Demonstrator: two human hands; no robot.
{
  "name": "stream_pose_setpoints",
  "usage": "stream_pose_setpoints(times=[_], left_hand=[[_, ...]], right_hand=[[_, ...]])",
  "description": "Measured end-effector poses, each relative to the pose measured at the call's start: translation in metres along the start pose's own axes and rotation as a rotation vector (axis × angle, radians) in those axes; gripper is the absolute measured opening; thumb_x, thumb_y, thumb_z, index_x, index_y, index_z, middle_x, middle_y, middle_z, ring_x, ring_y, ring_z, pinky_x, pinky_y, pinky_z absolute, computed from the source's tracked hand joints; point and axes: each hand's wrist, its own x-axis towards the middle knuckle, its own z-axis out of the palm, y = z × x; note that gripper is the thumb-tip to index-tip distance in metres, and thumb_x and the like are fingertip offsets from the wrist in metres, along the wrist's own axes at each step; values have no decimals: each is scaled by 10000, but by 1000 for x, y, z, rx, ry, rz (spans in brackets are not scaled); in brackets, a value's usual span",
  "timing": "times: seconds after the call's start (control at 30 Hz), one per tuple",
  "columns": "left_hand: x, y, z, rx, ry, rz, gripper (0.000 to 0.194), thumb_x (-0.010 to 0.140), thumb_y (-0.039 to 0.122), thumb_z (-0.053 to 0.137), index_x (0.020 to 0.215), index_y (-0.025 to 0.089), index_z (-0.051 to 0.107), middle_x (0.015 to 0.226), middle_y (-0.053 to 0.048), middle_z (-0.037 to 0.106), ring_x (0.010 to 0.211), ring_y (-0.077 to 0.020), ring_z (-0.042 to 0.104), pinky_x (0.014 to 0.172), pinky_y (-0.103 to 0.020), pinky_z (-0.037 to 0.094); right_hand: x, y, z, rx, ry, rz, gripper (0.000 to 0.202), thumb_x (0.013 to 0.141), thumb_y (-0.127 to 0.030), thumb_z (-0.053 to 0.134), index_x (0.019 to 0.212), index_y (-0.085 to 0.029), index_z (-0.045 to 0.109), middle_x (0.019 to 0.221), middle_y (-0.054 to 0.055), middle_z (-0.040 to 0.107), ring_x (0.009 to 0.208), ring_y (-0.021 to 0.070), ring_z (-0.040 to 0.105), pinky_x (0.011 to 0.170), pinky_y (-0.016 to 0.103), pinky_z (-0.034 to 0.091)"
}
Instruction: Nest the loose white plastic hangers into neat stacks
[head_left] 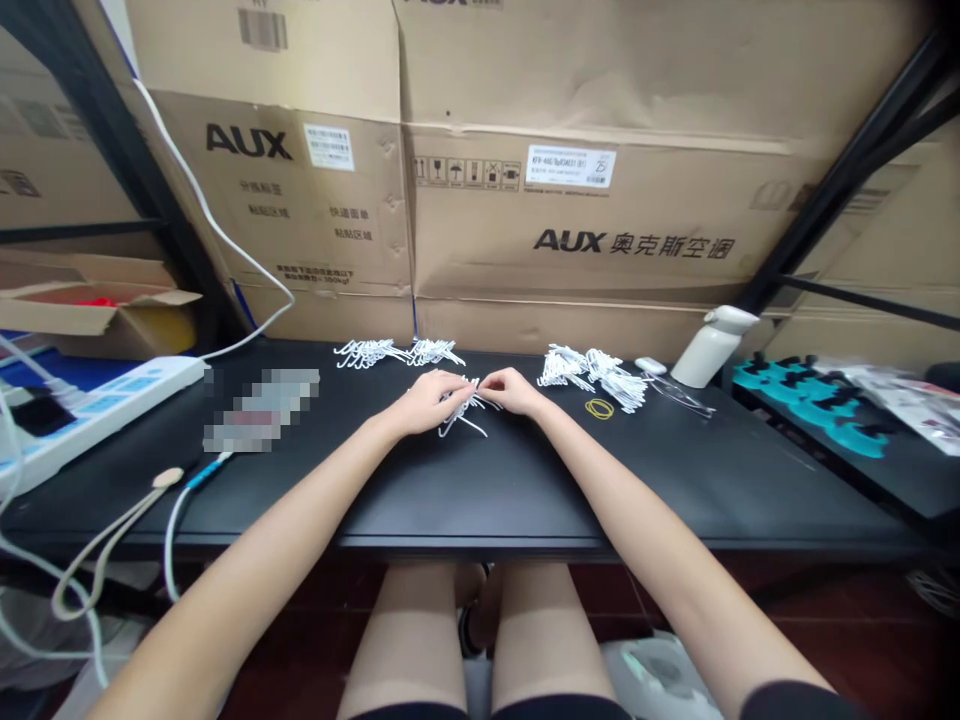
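Over the middle of the black table, my left hand [431, 402] is closed around a small bunch of white wire hooks [459, 420], their bent ends sticking out below the fingers. My right hand [514, 390] meets it from the right, its fingertips pinched on the ends of thin hooks from the same bunch. The fingers partly hide how many hooks each hand holds. Behind my left hand lie two heaps of white hooks [367, 352]. Two more bundles of hooks [566, 368] lie to the right of my right hand, with yellow rubber bands [599, 409] in front.
A white bottle [709, 348] stands at the back right, near a small white device with a cable [651, 367]. Teal hooked pieces [814, 405] lie farther right. On the left are a power strip [112, 410], a blurred-out phone-like object [262, 410] and loose cables. Large cartons [480, 230] wall off the back.
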Motion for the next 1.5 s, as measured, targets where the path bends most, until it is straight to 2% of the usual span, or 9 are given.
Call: stream_pose_setpoints(times=[0.2,0.4,0.5,0.6,0.67,0.73,0.87,1.13,1.5], left_hand=[[-5,6,-2,54,-22,8,425,869,533,475,1046,229,713,1149,-43,677,1085,-232,564,976,-338,399],[-3,10,-9,-87,10,-46,417,757,549,622,985,217,731,1177,-82,654,1171,-253,520,1035,-391,365],[-3,13,-21,-203,-32,-22,434,670,494,728,979,189,716,1135,-95,658,1093,-248,571,993,-385,406],[-3,15,-30,-300,-195,-86,455,637,425,768,1004,169,689,1003,-78,686,921,-216,634,841,-354,498],[-4,14,-31,-361,-267,-87,429,637,389,773,982,150,683,938,-70,691,864,-200,647,801,-334,515],[-4,12,-31,-390,-293,-84,399,637,375,773,946,138,685,903,-68,696,854,-200,655,804,-332,518],[-4,7,-33,-365,-259,-136,393,620,404,779,899,142,695,881,-67,710,867,-217,661,827,-345,512],[-5,1,-38,-389,-211,-187,393,632,441,767,878,147,684,881,-71,710,858,-215,658,841,-358,505],[-5,1,-32,-395,-211,-178,410,627,421,774,910,135,693,905,-84,711,881,-224,659,839,-359,513]], right_hand=[[-8,-5,-18,-371,78,-49,137,802,-159,559,761,-144,689,761,38,688,679,127,586,658,224,410],[-14,-13,-28,-633,238,174,192,828,-95,476,833,-138,663,925,136,661,849,228,613,733,310,441],[-13,-20,-32,-600,427,156,203,869,-132,435,904,-134,635,980,161,635,904,252,601,770,354,453],[-10,-26,-33,-314,560,-61,138,868,-229,495,877,-164,616,945,102,642,879,212,604,776,336,483],[-8,-30,-31,-24,477,-152,160,837,-314,552,852,-166,609,887,70,647,816,190,613,679,305,512],[-7,-33,-28,229,274,-133,232,766,-379,635,826,-155,617,815,48,644,743,176,616,562,265,508],[-12,-37,-31,441,-59,-28,302,648,-381,751,796,-133,663,773,32,650,670,129,595,528,220,496],[-19,-29,-45,470,-226,68,311,616,-372,788,796,-132,705,820,35,674,692,112,594,594,222,507],[-14,-26,-19,412,-373,47,320,610,-363,784,814,-123,729,760,32,685,664,113,597,576,217,507]])
